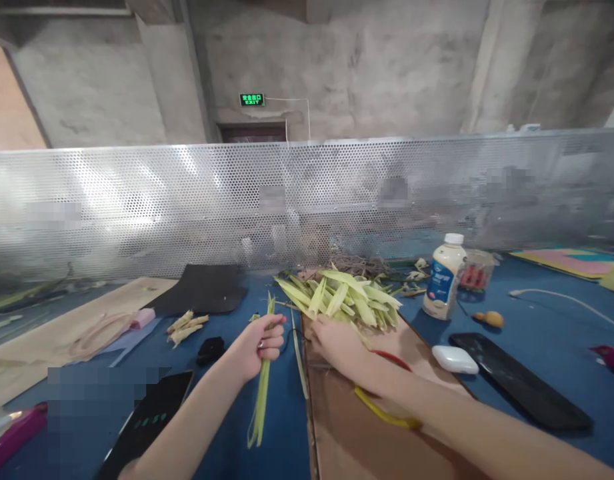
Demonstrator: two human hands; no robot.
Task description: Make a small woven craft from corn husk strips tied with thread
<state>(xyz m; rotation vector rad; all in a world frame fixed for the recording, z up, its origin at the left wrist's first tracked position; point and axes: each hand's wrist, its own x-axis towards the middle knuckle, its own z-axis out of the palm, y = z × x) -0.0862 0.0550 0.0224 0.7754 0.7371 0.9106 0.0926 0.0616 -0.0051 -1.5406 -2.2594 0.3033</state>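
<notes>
My left hand [263, 344] is closed around a bundle of narrow pale-green corn husk strips [259, 407]. Their long ends hang below the fist and short tips stick out above it. At the near left edge of a pile of corn husks [361, 303], my right hand [337, 341] has its fingers curled against a husk [317, 298], which rises from the fingertips. The fingertips themselves are partly hidden. The pile rests on the far part of a brown board [344, 433]. Under my right forearm show a red curved piece [393, 360] and a yellow curved piece [387, 409], perhaps handles.
Right of the board are a white bottle [443, 277], a white earbud case [455, 359] and a black phone-like slab [524, 380]. Left are husk pieces [185, 328], a black sheet [201, 289] and a phone [149, 423]. A perforated metal screen [337, 200] stands behind.
</notes>
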